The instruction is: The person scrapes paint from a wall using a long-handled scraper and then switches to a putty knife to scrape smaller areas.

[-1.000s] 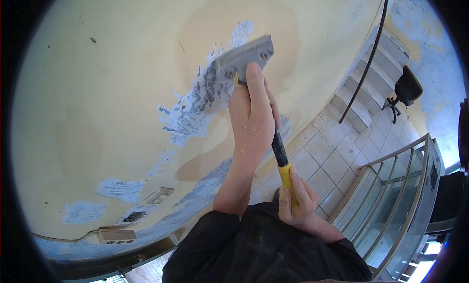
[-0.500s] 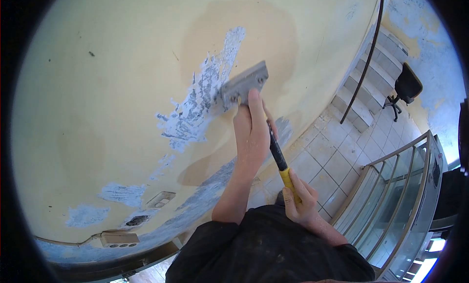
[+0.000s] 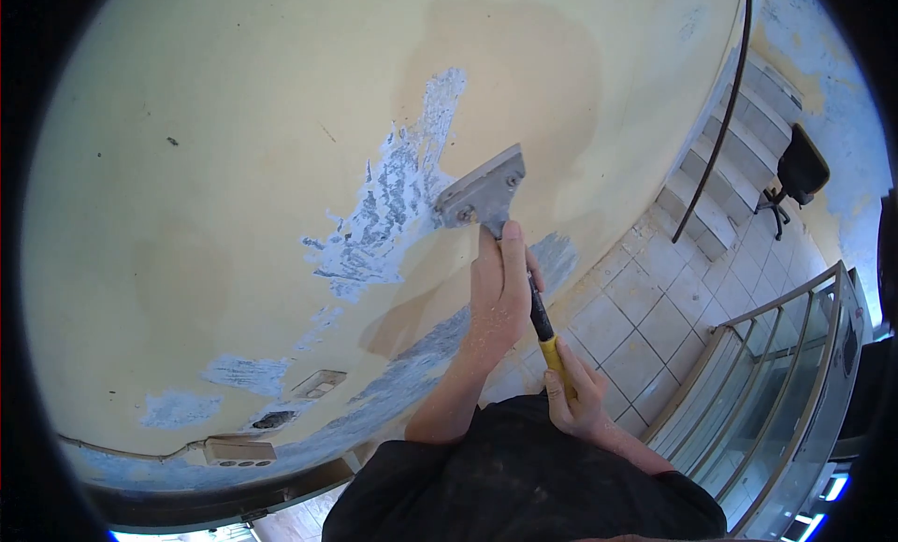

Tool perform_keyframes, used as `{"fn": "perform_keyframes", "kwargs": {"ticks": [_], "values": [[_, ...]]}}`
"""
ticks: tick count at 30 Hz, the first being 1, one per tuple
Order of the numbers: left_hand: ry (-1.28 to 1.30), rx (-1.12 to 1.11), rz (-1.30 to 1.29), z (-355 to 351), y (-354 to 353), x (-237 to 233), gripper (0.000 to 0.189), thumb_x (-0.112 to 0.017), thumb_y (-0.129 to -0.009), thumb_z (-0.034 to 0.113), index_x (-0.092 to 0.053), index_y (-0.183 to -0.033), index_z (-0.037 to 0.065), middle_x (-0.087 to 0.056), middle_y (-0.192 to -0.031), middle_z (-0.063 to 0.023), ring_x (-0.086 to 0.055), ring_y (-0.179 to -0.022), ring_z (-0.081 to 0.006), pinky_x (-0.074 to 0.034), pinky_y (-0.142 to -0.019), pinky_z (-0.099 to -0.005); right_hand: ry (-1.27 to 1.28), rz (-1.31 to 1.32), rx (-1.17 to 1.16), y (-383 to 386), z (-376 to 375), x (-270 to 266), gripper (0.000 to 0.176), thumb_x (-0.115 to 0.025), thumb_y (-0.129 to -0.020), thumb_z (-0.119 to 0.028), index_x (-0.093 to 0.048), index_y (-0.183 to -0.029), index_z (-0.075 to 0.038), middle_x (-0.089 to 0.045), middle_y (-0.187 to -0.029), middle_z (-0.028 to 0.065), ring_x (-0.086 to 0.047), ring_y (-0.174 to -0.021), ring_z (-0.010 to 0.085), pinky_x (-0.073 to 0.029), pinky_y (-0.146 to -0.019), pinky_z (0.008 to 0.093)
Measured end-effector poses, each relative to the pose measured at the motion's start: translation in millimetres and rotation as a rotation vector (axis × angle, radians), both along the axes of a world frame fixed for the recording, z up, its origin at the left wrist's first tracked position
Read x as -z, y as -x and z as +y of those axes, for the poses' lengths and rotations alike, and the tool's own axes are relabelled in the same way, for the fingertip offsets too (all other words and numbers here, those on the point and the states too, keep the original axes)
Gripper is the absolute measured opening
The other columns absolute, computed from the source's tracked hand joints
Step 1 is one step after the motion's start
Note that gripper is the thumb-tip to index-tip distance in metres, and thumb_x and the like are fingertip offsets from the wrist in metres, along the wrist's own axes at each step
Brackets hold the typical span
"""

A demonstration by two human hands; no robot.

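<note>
A long-handled wall scraper [image 3: 486, 192] has its wide grey metal blade at the lower right edge of a bare, pale blue-white patch [image 3: 388, 205] on the yellow wall [image 3: 234, 130]. Whether the blade edge touches the wall is hard to tell. My left hand [image 3: 500, 294] is closed around the shaft just below the blade, its thumb lying along the top; dust speckles the wrist and forearm. Lower down, near my body, my right hand [image 3: 580, 392] grips the yellow end of the handle.
Sockets [image 3: 238, 451] and a wall hole [image 3: 275, 419] sit low on the left. At right are a dark rail [image 3: 716, 135], tiled steps [image 3: 716, 187], an office chair [image 3: 801, 168] and a glass-panelled case [image 3: 748, 402]. Debris lies on the tiled floor [image 3: 645, 299].
The scraper and my left hand have shifted down and a little right, with the blade drawn back along the patch's edge. My right hand still holds the handle end. The view has shifted slightly.
</note>
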State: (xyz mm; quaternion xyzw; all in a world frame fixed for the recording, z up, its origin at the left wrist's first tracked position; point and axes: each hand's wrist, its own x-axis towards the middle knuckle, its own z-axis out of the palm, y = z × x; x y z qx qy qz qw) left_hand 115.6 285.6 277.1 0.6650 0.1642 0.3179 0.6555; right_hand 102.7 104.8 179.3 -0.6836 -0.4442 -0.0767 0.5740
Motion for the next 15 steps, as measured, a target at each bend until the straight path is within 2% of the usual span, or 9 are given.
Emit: {"fn": "perform_keyframes", "kwargs": {"ticks": [4, 7, 9, 10, 11, 12, 13, 15], "values": [[-0.080, 0.015, 0.078, 2.2, -7.0, -10.2, 0.037, -0.037, -0.112, 0.039, -0.044, -0.098, 0.006, -0.056, -0.061, -0.0058, -0.055, -0.049, -0.0130, -0.045, -0.048, -0.0281, 0.006, 0.055, -0.005, -4.3, 8.6, 2.1, 0.052, -0.066, -0.092, 0.001, -0.052, -0.141, 0.012, -0.065, -0.083, 0.0196, -0.064, -0.063, 0.0233, -0.049, -0.057, 0.0308], [-0.118, 0.017, 0.156, 3.1, -4.6, -9.2, 0.034, -0.041, -0.111, 0.036, -0.046, -0.099, 0.005, -0.058, -0.066, -0.0056, -0.058, -0.056, -0.0130, -0.047, -0.055, -0.0300, -0.005, 0.092, 0.050, -6.1, 5.4, 12.2, 0.052, -0.067, -0.092, 0.000, -0.051, -0.139, 0.015, -0.067, -0.087, 0.0218, -0.065, -0.064, 0.0241, -0.051, -0.058, 0.0312], [-0.272, 0.145, 0.254, 3.0, 1.1, -2.8, 0.030, -0.046, -0.109, 0.032, -0.051, -0.108, 0.003, -0.062, -0.081, -0.0078, -0.061, -0.072, -0.0142, -0.049, -0.066, -0.0321, -0.015, 0.133, 0.098, -10.8, 4.4, 16.6, 0.051, -0.068, -0.091, 0.000, -0.052, -0.137, 0.016, -0.067, -0.089, 0.0227, -0.065, -0.064, 0.0247, -0.051, -0.058, 0.0317], [-0.270, 0.132, 0.259, 0.6, 4.2, 2.3, 0.030, -0.046, -0.109, 0.032, -0.051, -0.108, 0.003, -0.062, -0.081, -0.0078, -0.061, -0.072, -0.0142, -0.049, -0.066, -0.0321, -0.052, 0.022, 0.174, -17.4, 4.4, 17.2, 0.053, -0.069, -0.090, 0.001, -0.051, -0.138, 0.016, -0.066, -0.087, 0.0214, -0.063, -0.065, 0.0240, -0.051, -0.060, 0.0326], [-0.290, 0.184, 0.218, -2.9, 7.9, 9.9, 0.030, -0.047, -0.108, 0.031, -0.053, -0.113, 0.002, -0.062, -0.087, -0.0082, -0.061, -0.079, -0.0148, -0.049, -0.070, -0.0322, -0.090, -0.089, 0.252, -24.4, 3.7, 18.3, 0.055, -0.070, -0.089, 0.002, -0.050, -0.138, 0.017, -0.066, -0.086, 0.0202, -0.061, -0.066, 0.0232, -0.051, -0.062, 0.0334], [-0.311, 0.236, 0.176, -6.0, 11.5, 18.8, 0.031, -0.049, -0.108, 0.031, -0.056, -0.117, 0.002, -0.062, -0.094, -0.0087, -0.061, -0.086, -0.0155, -0.049, -0.074, -0.0324, -0.090, -0.088, 0.239, -33.1, 1.1, 19.9, 0.055, -0.070, -0.089, 0.002, -0.050, -0.138, 0.017, -0.066, -0.086, 0.0202, -0.061, -0.066, 0.0232, -0.051, -0.062, 0.0334], [-0.232, 0.339, 0.373, -2.8, 18.8, 30.9, 0.035, -0.048, -0.108, 0.030, -0.055, -0.125, 0.000, -0.061, -0.112, -0.0131, -0.061, -0.102, -0.0200, -0.049, -0.084, -0.0341, -0.069, -0.192, 0.276, -42.9, -2.6, 21.8, 0.054, -0.072, -0.087, 0.004, -0.051, -0.136, 0.017, -0.066, -0.087, 0.0213, -0.062, -0.068, 0.0260, -0.051, -0.063, 0.0346], [-0.304, 0.354, 0.309, -3.4, 25.6, 59.4, 0.038, -0.051, -0.107, 0.032, -0.055, -0.127, 0.000, -0.061, -0.116, -0.0157, -0.063, -0.104, -0.0230, -0.051, -0.087, -0.0368, -0.050, -0.301, 0.296, -59.6, -1.7, 27.7, 0.053, -0.074, -0.086, 0.005, -0.053, -0.133, 0.017, -0.066, -0.088, 0.0224, -0.063, -0.071, 0.0287, -0.052, -0.064, 0.0357]]}}
